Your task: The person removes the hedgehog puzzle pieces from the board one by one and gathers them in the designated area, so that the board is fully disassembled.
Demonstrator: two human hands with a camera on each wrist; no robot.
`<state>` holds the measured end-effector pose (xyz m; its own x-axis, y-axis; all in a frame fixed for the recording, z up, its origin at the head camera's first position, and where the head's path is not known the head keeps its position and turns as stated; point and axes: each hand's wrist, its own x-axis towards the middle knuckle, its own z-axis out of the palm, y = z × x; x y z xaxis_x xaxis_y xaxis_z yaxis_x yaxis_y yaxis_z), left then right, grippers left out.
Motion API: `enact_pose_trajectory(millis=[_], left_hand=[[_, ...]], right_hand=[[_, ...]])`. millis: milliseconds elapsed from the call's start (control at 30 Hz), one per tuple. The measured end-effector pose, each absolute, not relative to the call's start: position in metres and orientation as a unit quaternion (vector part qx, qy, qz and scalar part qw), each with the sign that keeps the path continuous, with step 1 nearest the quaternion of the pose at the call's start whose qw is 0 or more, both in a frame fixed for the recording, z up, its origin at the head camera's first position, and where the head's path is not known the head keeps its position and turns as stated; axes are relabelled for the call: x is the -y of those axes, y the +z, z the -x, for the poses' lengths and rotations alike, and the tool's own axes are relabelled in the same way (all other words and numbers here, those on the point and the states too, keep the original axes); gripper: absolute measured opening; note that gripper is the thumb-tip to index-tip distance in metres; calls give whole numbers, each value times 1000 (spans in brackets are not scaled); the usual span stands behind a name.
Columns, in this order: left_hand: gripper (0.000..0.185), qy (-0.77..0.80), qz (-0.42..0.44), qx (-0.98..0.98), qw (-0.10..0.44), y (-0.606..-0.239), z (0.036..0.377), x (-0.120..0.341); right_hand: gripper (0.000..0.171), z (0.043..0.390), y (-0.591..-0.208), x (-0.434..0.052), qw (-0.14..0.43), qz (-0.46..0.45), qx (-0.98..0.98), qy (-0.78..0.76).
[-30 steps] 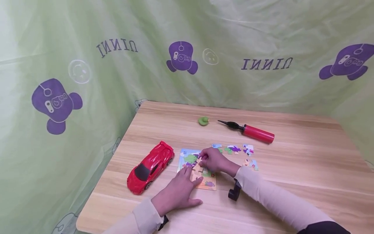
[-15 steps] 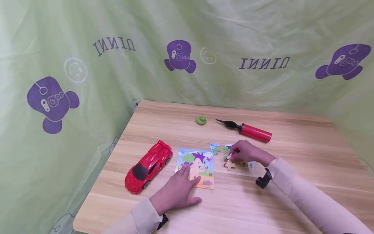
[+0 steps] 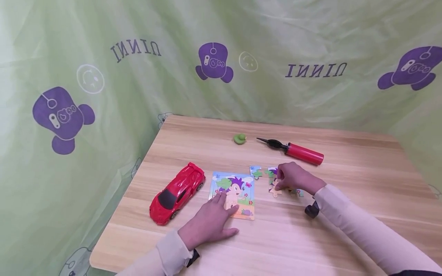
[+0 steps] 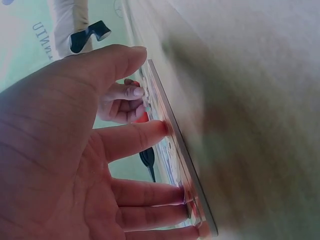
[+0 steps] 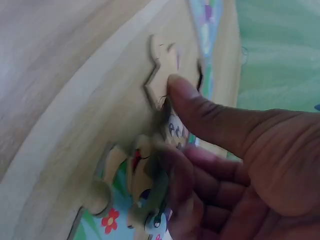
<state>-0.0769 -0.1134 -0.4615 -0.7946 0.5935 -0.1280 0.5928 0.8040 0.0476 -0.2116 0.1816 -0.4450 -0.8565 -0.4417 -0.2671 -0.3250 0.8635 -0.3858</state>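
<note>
A flat square puzzle board with a hedgehog picture lies mid-table. My left hand rests on its near left part, fingers extended; in the left wrist view the fingertips touch its surface. To the right, my right hand is over the loose puzzle pieces and holds a tan jigsaw piece by thumb and fingers, low at the tabletop. Close up, the thumb lies against this tan piece; the index finger is blurred. Pieces with flowers and grass lie beside it, partly hidden by the hand.
A red toy car stands left of the board. Behind the pieces lie a small green duck and a red and black hand pump. Another loose piece sits by the board's far right corner. A green curtain hangs behind.
My right hand has moved from the board to the loose pieces on the right, carrying the tan jigsaw piece. My left hand stays on the board.
</note>
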Motion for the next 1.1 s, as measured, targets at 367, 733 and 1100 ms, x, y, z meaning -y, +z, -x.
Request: enact_pose_trajectory(millis=[367,733,1100], left_hand=[[65,-3,-312,-948,63,-458,79,113],[71,-59,-345,-937,7,-465,73,105],[78,-65,-347,-935,-43,-464,72,104]], right_hand=[[22,201,-432,-140,133,262,-940,-174],[17,181,-449,-37,96,376,-910,-148],[23,168,-453,-11,154,280,-920,-229]])
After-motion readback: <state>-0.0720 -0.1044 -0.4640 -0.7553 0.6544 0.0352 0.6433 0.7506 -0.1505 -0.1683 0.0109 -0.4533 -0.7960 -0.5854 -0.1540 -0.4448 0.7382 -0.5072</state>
